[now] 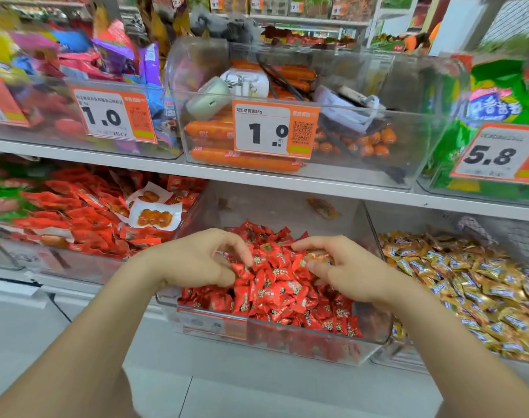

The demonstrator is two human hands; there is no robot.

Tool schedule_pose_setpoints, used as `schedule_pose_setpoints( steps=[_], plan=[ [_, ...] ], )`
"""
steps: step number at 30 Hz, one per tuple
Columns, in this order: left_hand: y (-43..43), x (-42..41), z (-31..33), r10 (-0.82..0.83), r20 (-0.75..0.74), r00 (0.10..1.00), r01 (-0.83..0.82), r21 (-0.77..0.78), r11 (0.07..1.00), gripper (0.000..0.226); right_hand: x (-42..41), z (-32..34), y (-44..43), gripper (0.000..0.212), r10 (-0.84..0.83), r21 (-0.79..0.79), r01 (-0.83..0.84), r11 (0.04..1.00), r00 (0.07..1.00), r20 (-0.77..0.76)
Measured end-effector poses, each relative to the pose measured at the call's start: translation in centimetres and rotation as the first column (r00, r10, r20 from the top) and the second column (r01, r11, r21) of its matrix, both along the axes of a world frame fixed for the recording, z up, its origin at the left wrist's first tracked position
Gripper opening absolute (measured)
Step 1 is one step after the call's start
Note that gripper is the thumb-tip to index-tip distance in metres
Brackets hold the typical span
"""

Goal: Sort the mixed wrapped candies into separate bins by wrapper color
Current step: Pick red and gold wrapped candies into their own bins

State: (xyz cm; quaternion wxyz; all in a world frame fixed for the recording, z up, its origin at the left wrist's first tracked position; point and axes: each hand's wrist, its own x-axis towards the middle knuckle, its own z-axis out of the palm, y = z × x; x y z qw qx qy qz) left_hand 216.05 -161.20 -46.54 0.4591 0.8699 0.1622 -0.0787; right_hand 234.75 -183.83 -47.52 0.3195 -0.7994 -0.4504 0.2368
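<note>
1. Since the odd one out is the gold candy [319, 257], start there. It sits on top of the red candies [272, 285], toward the right side of the middle bin [272, 206], with its long axis running roughly left to right.
2. The right hand [350, 270] is the one on it, thumb and forefinger curled in and pinching it (looks that way anyway, the wrapper's half hidden by the fingertips).
3. The left hand [193, 262] is over on the other side of the heap, well apart from that candy. Its fingers are bent down with the tips in the red wrappers. Can't tell if it's actually got hold of one.
4. The bit that matters: the pile of gold candies [468, 282] is in the next bin [414, 218], directly to the right on the same shelf level. So the hand holding the candy is also the nearer one. My guess is lift it, carry it right over the wall between the bins, and no hand swap needed.
</note>
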Motion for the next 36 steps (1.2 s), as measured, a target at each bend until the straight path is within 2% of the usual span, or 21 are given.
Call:
schedule_pose_setpoints(
  steps=[2, 3, 6, 9, 11, 14, 18, 22, 25, 28, 31, 34, 36],
  plan=[
    [0.3, 0.1, -0.3, 0.047, 0.012, 0.999, -0.047, 0.079, 0.996, 0.024, 0.1, 0.2, -0.2, 0.036, -0.003, -0.007, 0.003, 1.000, 1.000, 0.020],
    [0.4, 0.2, -0.6, 0.088, 0.047, 0.995, -0.093, 0.142, 0.985, 0.021, 0.1, 0.3, -0.1, 0.036, -0.011, 0.005, 0.011, 1.000, 1.000, -0.022],
    [0.2, 1.0, -1.4, 0.152, 0.197, 0.969, -0.210, 0.322, 0.923, 0.036, -0.2, 0.4, 0.5, 0.030, -0.077, 0.025, 0.082, 0.996, 0.982, -0.173],
    [-0.6, 1.9, -1.6, 0.125, 0.229, 0.965, -0.217, 0.439, 0.872, 0.043, -0.3, 0.6, 1.3, 0.024, -0.152, 0.065, 0.172, 0.983, 0.960, -0.237],
    [-1.1, 2.9, -2.0, 0.053, 0.213, 0.976, -0.155, 0.498, 0.853, 0.041, -0.1, 0.7, 1.4, 0.023, -0.187, 0.102, 0.200, 0.974, 0.974, -0.129],
    [-1.2, 5.4, -2.8, -0.034, 0.217, 0.976, -0.095, 0.555, 0.827, 0.034, 0.7, 0.6, 1.1, 0.026, -0.190, 0.071, 0.181, 0.981, 0.973, 0.130],
    [0.0, 9.1, -4.6, -0.005, 0.111, 0.994, -0.059, 0.564, 0.824, 0.034, 1.5, 0.4, 0.7, 0.044, -0.159, -0.023, 0.175, 0.984, 0.936, 0.314],
    [1.0, 10.9, -6.0, 0.046, 0.024, 0.999, -0.052, 0.513, 0.857, 0.033, 1.4, 0.3, 1.1, 0.045, -0.163, -0.037, 0.184, 0.982, 0.937, 0.310],
    [1.5, 11.4, -6.8, 0.086, 0.029, 0.996, -0.090, 0.449, 0.889, 0.033, 1.3, 0.0, 1.5, 0.045, -0.146, -0.088, 0.180, 0.980, 0.942, 0.303],
    [1.6, 11.5, -7.0, 0.116, 0.070, 0.991, -0.134, 0.380, 0.915, 0.017, 1.5, -0.4, 1.9, 0.045, -0.138, -0.137, 0.186, 0.973, 0.944, 0.301],
    [1.4, 11.1, -6.5, 0.141, 0.152, 0.978, -0.185, 0.336, 0.923, 0.014, 2.0, -0.6, 2.4, 0.042, -0.204, -0.116, 0.250, 0.961, 0.928, 0.310],
    [0.9, 10.1, -5.0, 0.163, 0.321, 0.933, -0.261, 0.294, 0.919, 0.015, 1.9, -0.6, 3.1, 0.039, -0.238, 0.013, 0.243, 0.970, 0.934, 0.268],
    [0.4, 9.1, -3.5, 0.135, 0.415, 0.900, -0.243, 0.220, 0.945, 0.016, 1.2, -0.4, 3.9, 0.034, -0.197, 0.114, 0.177, 0.978, 0.961, 0.193]
  ],
)
